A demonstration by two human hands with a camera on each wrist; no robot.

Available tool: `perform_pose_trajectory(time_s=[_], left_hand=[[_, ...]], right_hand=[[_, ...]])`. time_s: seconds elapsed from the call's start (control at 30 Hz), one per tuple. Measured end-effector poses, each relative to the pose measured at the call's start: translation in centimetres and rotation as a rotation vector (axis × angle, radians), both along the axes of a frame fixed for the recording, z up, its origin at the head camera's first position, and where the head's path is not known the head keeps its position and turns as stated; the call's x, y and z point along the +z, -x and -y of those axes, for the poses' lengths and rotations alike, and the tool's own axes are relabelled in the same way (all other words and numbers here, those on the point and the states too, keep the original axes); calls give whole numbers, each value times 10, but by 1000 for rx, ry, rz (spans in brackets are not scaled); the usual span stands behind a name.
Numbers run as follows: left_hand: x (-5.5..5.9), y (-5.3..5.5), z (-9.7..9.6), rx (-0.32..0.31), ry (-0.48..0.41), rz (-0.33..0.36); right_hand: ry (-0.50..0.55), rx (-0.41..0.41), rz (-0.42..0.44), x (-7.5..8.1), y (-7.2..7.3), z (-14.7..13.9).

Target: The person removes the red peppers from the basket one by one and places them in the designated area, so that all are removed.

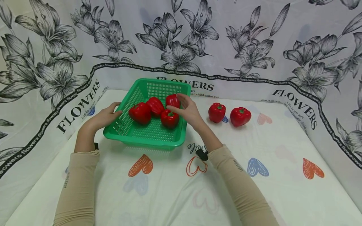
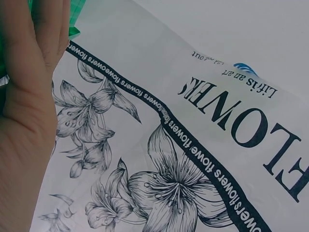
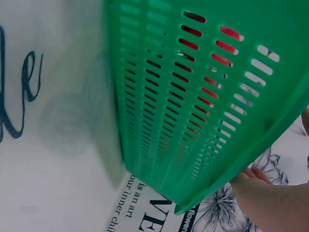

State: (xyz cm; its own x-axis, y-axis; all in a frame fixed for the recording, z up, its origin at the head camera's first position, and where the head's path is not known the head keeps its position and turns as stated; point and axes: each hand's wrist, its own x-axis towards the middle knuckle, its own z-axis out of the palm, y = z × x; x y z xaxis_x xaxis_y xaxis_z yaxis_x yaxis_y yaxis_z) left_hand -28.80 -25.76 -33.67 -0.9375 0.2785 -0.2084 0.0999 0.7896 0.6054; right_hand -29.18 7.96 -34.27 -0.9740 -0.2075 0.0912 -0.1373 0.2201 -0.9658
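A green plastic basket [image 1: 147, 142] with slotted walls holds several red bell peppers. My left hand [image 1: 105, 118] grips its left rim, thumb toward the inside. In the left wrist view part of that hand [image 2: 26, 106] shows beside a strip of green basket [image 2: 76, 12]. My right hand [image 1: 188, 110] reaches over the right rim, thumb and fingers apart around the back-right bell pepper [image 1: 172, 100]; whether they touch it is unclear. Just below the thumb sits another bell pepper [image 1: 169, 119]. In the right wrist view the basket's wall [image 3: 164, 96] hides most of the fingers.
Two more red bell peppers, one [image 1: 216, 112] beside the other [image 1: 240, 116], stand on the cloth right of the basket. A white cloth [image 1: 175, 194] printed with hearts covers the table. Behind it hangs a flower-printed sheet [image 1: 152, 62].
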Motion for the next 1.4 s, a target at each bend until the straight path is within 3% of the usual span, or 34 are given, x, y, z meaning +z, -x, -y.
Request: perform_pose_trajectory(time_s=[0.93,1.4], left_hand=[[2,0,1,-3,-3,3],[3,-1,-1,-6,8,2]], right_hand=[[-357,-74,122,9,4,46],[-362,-97,158,4,2,53]])
